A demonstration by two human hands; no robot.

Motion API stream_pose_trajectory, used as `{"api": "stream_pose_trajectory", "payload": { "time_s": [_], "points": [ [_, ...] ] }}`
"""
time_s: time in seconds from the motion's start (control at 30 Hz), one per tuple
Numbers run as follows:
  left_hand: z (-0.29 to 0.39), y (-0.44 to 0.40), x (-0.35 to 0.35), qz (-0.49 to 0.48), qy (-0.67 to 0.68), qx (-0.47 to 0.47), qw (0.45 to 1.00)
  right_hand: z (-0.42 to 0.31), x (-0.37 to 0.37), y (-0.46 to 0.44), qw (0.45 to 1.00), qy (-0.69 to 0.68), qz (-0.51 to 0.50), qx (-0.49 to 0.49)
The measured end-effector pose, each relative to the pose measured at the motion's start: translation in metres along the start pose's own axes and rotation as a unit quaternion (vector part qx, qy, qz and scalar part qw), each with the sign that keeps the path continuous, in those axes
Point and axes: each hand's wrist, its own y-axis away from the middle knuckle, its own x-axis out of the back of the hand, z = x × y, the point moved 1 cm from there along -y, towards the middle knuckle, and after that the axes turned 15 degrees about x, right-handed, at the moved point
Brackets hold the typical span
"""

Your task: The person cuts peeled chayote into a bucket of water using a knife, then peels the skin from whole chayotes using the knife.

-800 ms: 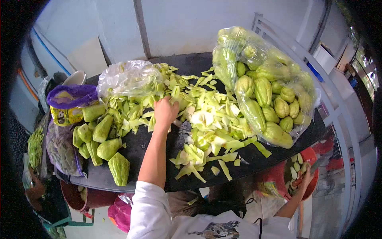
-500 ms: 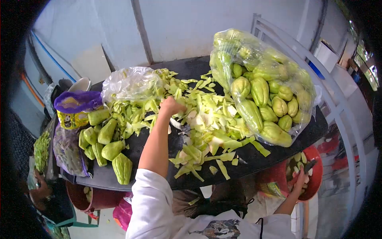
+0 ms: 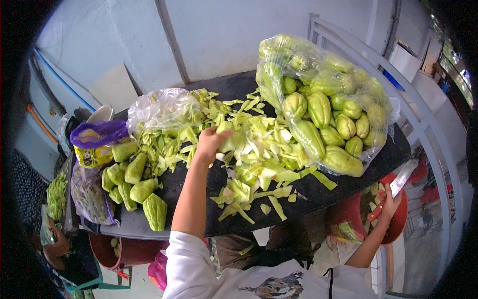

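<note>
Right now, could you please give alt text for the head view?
A person's left hand grips a pale green vegetable over a black table strewn with green peelings; the right hand holds a metal knife. A clear plastic bag holds green vegetables.

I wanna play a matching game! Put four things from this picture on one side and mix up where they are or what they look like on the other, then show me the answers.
Things:
1. knife
2. table
3. big clear bag
4. peelings

Mixed up:
A. black
B. lying in a loose, scattered heap
C. held in the right hand
D. packed with whole green vegetables

Right pairs: 1-C, 2-A, 3-D, 4-B
</note>
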Motion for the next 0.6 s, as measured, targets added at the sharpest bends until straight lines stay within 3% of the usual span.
{"api": "stream_pose_trajectory", "payload": {
  "time_s": [0.03, 0.1, 0.27, 0.3, 0.33, 0.37, 0.4, 0.43, 0.5, 0.6],
  "points": [
    [0.005, 0.012, -0.007, 0.000, -0.001, 0.000, 1.000, -0.021, -0.015, 0.007, 1.000, 0.000, 0.001, 0.000],
    [0.013, 0.039, -0.023, -0.093, 0.155, 0.094, 0.979, -0.072, -0.059, 0.026, 0.995, -0.016, -0.044, 0.089],
    [0.017, 0.089, -0.073, -0.168, 0.181, 0.053, 0.968, -0.137, -0.174, 0.088, 0.968, -0.117, -0.207, 0.078],
    [0.012, 0.090, -0.080, -0.184, 0.188, 0.051, 0.964, -0.130, -0.198, 0.103, 0.950, -0.088, -0.244, 0.177],
    [0.008, 0.091, -0.084, -0.198, 0.197, 0.048, 0.959, -0.151, -0.222, 0.127, 0.929, -0.162, -0.320, 0.095],
    [0.004, 0.092, -0.087, -0.210, 0.207, 0.043, 0.954, -0.162, -0.242, 0.146, 0.910, -0.185, -0.363, 0.074],
    [0.001, 0.094, -0.088, -0.212, 0.208, 0.042, 0.954, -0.166, -0.255, 0.152, 0.886, -0.059, -0.432, 0.156],
    [-0.001, 0.096, -0.087, -0.229, 0.222, 0.037, 0.947, -0.176, -0.269, 0.163, 0.881, -0.067, -0.437, 0.170],
    [-0.004, 0.094, -0.080, -0.244, 0.238, 0.029, 0.939, -0.173, -0.294, 0.170, 0.856, -0.018, -0.423, 0.296],
    [-0.007, 0.095, -0.067, -0.226, 0.219, -0.030, 0.949, -0.177, -0.314, 0.169, 0.869, -0.095, -0.405, 0.269]
  ]
}}
